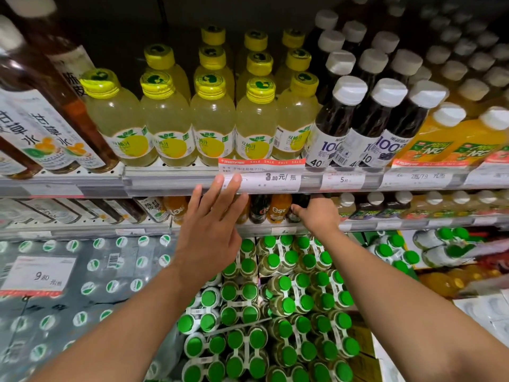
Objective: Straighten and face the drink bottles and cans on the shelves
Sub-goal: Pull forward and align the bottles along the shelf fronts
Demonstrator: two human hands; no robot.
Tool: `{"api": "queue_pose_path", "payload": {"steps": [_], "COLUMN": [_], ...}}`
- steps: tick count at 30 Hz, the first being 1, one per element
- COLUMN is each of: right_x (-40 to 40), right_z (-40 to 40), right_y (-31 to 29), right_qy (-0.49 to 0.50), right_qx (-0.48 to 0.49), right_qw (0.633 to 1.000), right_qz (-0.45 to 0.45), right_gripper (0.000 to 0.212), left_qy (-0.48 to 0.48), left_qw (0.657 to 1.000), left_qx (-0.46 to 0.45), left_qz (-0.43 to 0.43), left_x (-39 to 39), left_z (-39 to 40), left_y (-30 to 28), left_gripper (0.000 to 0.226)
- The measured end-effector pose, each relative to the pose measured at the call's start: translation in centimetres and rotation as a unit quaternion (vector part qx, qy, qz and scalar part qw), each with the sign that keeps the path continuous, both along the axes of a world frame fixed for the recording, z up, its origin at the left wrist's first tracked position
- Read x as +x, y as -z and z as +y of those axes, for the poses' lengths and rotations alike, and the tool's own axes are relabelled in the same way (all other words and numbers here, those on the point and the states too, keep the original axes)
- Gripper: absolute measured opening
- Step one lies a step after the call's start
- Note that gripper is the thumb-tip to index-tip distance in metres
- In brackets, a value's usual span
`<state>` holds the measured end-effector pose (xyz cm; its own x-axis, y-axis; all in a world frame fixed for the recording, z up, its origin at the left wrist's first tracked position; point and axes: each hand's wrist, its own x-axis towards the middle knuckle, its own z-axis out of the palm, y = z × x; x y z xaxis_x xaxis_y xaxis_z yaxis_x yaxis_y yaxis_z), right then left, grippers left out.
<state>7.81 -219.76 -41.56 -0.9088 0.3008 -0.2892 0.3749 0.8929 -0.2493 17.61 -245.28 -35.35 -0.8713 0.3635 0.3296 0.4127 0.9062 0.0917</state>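
Forearms come up from the bottom of the frame, green-capped packs (278, 304) below them. My left hand (212, 224) is spread wide, holding nothing, fingertips at the price strip (275, 177) mid-frame. My right hand (316, 213) is further in, on the middle shelf, fingers wrapped round a dark bottle (298, 206) standing upright. So the right is nearer the job. The orange bottle (279, 208) sits just left of it. Yellow-capped juices (212, 119) line the shelf above.
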Motion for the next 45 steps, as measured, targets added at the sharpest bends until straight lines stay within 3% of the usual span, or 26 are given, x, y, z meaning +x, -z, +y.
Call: {"api": "queue_pose_path", "payload": {"steps": [6, 10, 12, 15, 19, 22, 27, 30, 34, 37, 40, 43, 45], "right_x": [1.4, 2.8, 4.1, 4.7, 2.1, 0.6, 2.1, 3.5, 5.1, 6.4, 7.5, 8.6, 9.3], "right_z": [0.1, -0.7, -1.6, -2.9, -3.2, -2.8, -2.9, -2.6, -1.2, -0.1, -0.2, -0.9, -1.4], "right_y": [-0.4, -0.9, -1.1, -0.6, -0.5, -0.4, -0.6, -0.3, 0.0, -0.2, -0.6, -0.6, -0.5], "right_qy": [-0.003, 0.015, -0.035, -0.132, -0.075, -0.046, -0.088, -0.111, -0.136, -0.136, -0.123, -0.141, -0.158], "right_qx": [-0.040, -0.082, -0.090, -0.086, -0.152, -0.145, -0.071, -0.014, -0.027, -0.055, -0.076, -0.101, -0.117], "right_qw": [0.999, 0.983, 0.973, 0.974, 0.981, 0.984, 0.988, 0.979, 0.966, 0.949, 0.936, 0.932, 0.932], "right_qz": [0.025, 0.161, 0.212, 0.164, 0.093, 0.090, 0.109, 0.171, 0.220, 0.281, 0.322, 0.318, 0.304], "right_gripper": [0.048, 0.028, 0.019, 0.034, 0.032, 0.035, 0.044, 0.034, 0.027, 0.023, 0.020, 0.021, 0.027], "left_qy": [-0.002, -0.003, -0.004, -0.004, -0.009, -0.017, -0.022, -0.015, 0.034, 0.052, -0.048, -0.167, -0.218], "left_qw": [1.000, 1.000, 1.000, 1.000, 0.999, 0.998, 0.998, 0.998, 0.990, 0.992, 0.982, 0.950, 0.934], "left_qx": [0.021, 0.027, 0.030, 0.029, 0.034, 0.047, 0.043, 0.050, 0.131, 0.111, 0.123, 0.160, 0.171], "left_qz": [0.002, -0.001, -0.003, -0.009, -0.027, -0.034, -0.034, -0.039, -0.031, -0.029, -0.132, -0.208, -0.226], "left_x": [0.0, 0.0, 0.1, 0.1, 0.2, 0.4, 0.5, 0.4, 0.0, 0.7, 1.3, 0.1, -1.3], "left_z": [0.1, 0.2, 0.2, 0.2, 0.3, 0.7, 0.9, 0.9, -1.6, -5.1, -6.7, -5.7, -4.8], "left_y": [0.1, 0.2, 0.2, 0.2, 0.2, 0.5, 0.4, 0.2, -0.6, 0.6, 2.2, 2.6, 2.4], "left_gripper": [0.062, 0.061, 0.060, 0.055, 0.043, 0.036, 0.031, 0.029, 0.038, 0.035, 0.035, 0.053, 0.041]}}
